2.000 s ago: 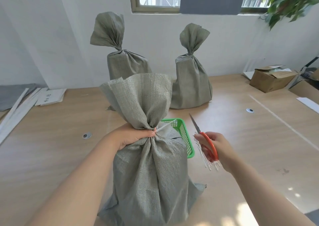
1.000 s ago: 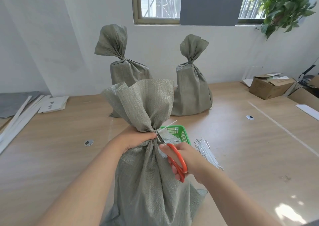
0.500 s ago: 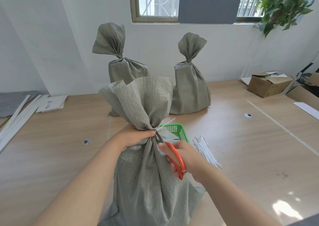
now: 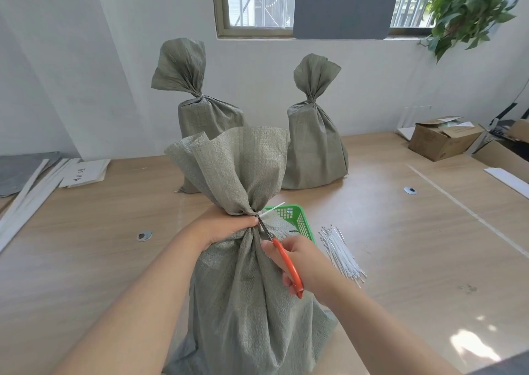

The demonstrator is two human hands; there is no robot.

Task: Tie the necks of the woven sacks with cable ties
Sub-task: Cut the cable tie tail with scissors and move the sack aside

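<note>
A grey-green woven sack point(image 4: 243, 303) stands in front of me with its neck gathered. My left hand point(image 4: 220, 227) grips that neck just below the flared top. A white cable tie point(image 4: 273, 207) circles the neck and its loose tail sticks out to the right. My right hand point(image 4: 303, 263) holds orange-handled scissors point(image 4: 282, 255), their blades meeting the tie's tail beside the neck. Two more sacks, left point(image 4: 200, 111) and right point(image 4: 315, 139), stand tied by the wall.
A green plastic basket point(image 4: 297, 220) sits behind the near sack, with a bundle of white cable ties point(image 4: 340, 253) to its right. Cardboard boxes point(image 4: 440, 138) lie at the far right, white strips point(image 4: 25, 200) and papers at the far left. A plant point(image 4: 469, 8) hangs top right.
My right hand brought the scissors from the right, over the loose ties, to the sack's neck, and the blades now sit at the tie's tail. My left hand has kept its hold on the neck.
</note>
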